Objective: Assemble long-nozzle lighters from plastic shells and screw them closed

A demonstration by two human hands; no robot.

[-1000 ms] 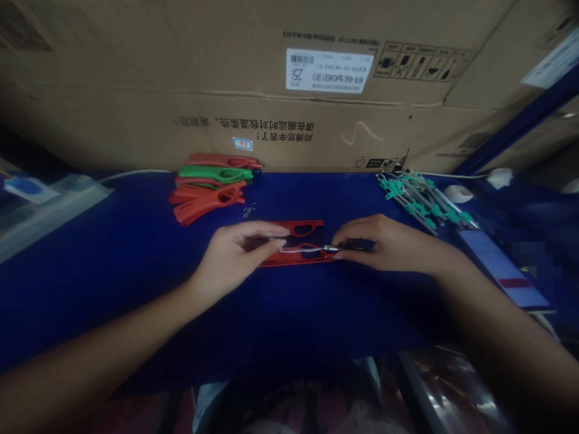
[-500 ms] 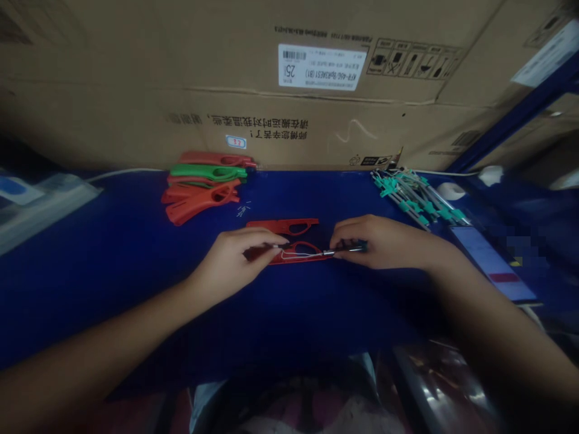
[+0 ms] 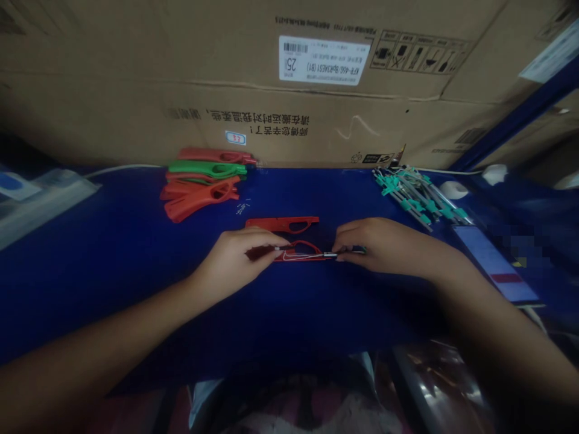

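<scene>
Drawn slightly closer since the last frame, left hand [image 3: 230, 264] nearly closed, pinching a dark grip [image 3: 259, 252], right hand [image 3: 380, 246] pinching a metal-tipped rod [image 3: 329, 255], thin wire loop [image 3: 298, 255] lying over red plastic half [image 3: 312, 257] on blue mat [image 3: 113, 301].

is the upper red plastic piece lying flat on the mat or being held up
Lying flat: the red plastic piece rests on the blue mat, and the left hand just below it isn't lifting it.

We watch a thin bent wire [image 3: 301, 257] stretched over a red plastic casing half [image 3: 313, 256], its matching half [image 3: 283, 224] flat at twelve o'clock (wire barely visible).
</scene>
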